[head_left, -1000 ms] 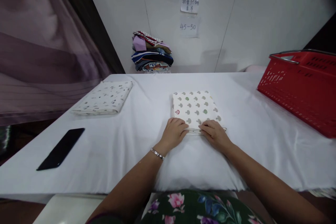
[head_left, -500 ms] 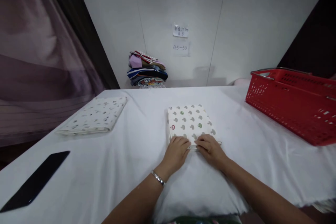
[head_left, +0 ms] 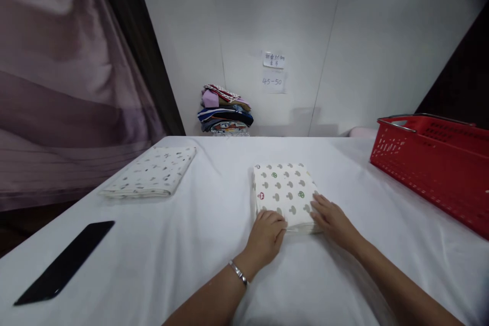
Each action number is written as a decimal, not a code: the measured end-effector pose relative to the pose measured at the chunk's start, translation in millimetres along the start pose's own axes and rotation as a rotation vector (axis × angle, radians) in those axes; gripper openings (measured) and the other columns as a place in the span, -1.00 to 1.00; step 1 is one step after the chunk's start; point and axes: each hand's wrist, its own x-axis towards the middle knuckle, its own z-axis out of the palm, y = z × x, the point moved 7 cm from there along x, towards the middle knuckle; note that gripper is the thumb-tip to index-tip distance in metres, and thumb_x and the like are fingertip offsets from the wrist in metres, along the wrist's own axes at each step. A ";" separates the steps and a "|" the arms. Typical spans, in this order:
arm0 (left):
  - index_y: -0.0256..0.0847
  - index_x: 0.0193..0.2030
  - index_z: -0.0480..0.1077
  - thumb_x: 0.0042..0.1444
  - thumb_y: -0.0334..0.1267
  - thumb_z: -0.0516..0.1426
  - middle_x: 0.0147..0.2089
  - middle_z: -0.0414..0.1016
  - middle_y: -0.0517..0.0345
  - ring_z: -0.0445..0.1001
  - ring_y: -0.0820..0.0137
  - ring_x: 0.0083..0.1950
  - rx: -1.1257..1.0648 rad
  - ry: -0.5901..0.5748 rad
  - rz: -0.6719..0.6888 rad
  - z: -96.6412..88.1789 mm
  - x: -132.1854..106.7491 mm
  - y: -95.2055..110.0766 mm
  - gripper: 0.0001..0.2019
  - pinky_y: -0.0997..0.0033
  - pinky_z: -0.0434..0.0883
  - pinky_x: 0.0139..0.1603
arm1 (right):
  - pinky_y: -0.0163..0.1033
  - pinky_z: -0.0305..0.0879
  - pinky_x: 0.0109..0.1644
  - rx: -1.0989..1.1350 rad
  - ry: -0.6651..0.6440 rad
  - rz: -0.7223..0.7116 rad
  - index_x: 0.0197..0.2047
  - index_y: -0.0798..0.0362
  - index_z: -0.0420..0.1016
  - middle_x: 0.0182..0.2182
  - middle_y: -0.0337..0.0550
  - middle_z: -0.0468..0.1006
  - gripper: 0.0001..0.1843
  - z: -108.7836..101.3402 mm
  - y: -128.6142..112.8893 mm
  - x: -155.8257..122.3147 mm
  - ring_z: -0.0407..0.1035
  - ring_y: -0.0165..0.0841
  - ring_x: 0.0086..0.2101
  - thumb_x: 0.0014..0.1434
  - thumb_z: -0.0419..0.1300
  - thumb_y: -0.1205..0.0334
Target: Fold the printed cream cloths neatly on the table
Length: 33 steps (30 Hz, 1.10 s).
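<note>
A folded mushroom-print cloth (head_left: 282,191) lies flat on the white-covered worktop (head_left: 214,224), well in from the left edge and short of the far edge, with grey mushrooms and a few red and green ones on its upper face. The person's left hand (head_left: 267,237) is at the cloth's near left part, fingers bent together over the top and thumb by the near fold; whether it pinches the layers cannot be told. A silvery bracelet (head_left: 239,272) circles that wrist. The right hand (head_left: 336,221) is open, its fingers stretched out and slightly parted, the tips touching the cloth's right side close to its near right corner, with nothing gripped. Toward the worktop's far left corner, a second folded cloth (head_left: 155,170) with small scattered motifs lies along the left edge. Nearer along that same edge rests a flat black slab (head_left: 69,260), set aslant. On the right side of the worktop stands a red basket (head_left: 439,163) with a metal handle, partly cut off by the frame. Past the far edge, left of centre, a stack of folded fabrics (head_left: 225,112) rises against the pale wall (head_left: 298,20).
</note>
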 end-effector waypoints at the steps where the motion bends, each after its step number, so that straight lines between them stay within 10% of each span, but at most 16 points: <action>1: -0.15 -0.23 0.40 0.19 -0.39 -0.01 -0.20 0.44 0.14 0.31 0.36 -0.10 -0.004 0.002 -0.005 0.2 -0.2 -0.1 -0.83 0.22 0.22 -0.01 | 0.17 0.15 0.14 -0.017 0.001 -0.008 0.07 -0.01 0.37 0.19 0.02 0.24 -0.62 -2.2 -5.9 4.8 0.07 -0.09 0.20 0.27 -0.05 0.09; 7: -0.14 -0.23 0.41 0.15 -0.43 0.02 -0.21 0.44 0.15 0.31 0.37 -0.11 -0.007 0.034 -0.018 1.0 -1.2 -0.8 -0.82 0.23 0.21 0.00 | 0.11 -0.02 0.22 0.055 0.009 -0.155 0.22 0.03 0.20 0.26 0.05 0.09 -0.51 -7.3 -61.5 70.2 -0.11 -0.14 0.26 0.27 -0.06 0.06; 12: -0.14 -0.24 0.41 0.12 -0.44 0.05 -0.21 0.45 0.14 0.33 0.35 -0.11 -0.020 0.030 -0.009 -0.2 -1.4 -0.6 -0.83 0.22 0.22 -0.01 | 0.12 -0.12 0.24 0.030 -0.123 -0.114 0.27 0.08 0.11 0.29 0.07 0.00 -0.44 31.4 -79.1 120.9 -0.18 -0.10 0.27 0.27 -0.08 0.03; 22: -0.17 -0.36 0.40 0.18 -0.34 -0.01 -0.28 0.48 0.13 0.38 0.40 -0.20 -0.084 0.113 -0.019 -23.9 6.7 -8.6 -0.82 0.29 0.31 -0.08 | 0.12 -0.22 0.26 -0.038 -0.197 -0.111 0.27 0.10 0.10 0.29 0.04 0.03 -0.41 73.8 -77.2 115.6 -0.17 -0.13 0.27 0.28 -0.14 -0.04; 26: -0.16 -0.04 0.35 0.21 -0.27 -0.04 0.06 0.41 0.05 0.28 0.32 0.14 0.045 0.201 -0.139 -36.4 31.0 -26.2 -0.76 0.16 0.17 0.19 | 0.11 -0.22 0.26 -0.066 -0.228 -0.138 0.30 0.12 0.06 0.30 0.05 -0.02 -0.42 74.0 -79.5 115.3 -0.18 -0.11 0.27 0.25 -0.05 0.10; 33: -0.30 0.31 -0.01 0.14 0.12 -0.08 0.37 -0.10 -0.13 -0.18 0.08 0.39 0.268 -0.101 -0.458 3.3 24.6 -60.8 -0.30 -0.09 -0.10 0.29 | 0.07 -0.06 0.23 0.062 -0.284 -0.136 0.20 0.02 0.24 0.25 -0.01 0.14 -0.55 62.8 -70.9 119.3 -0.05 -0.20 0.24 0.26 -0.13 0.27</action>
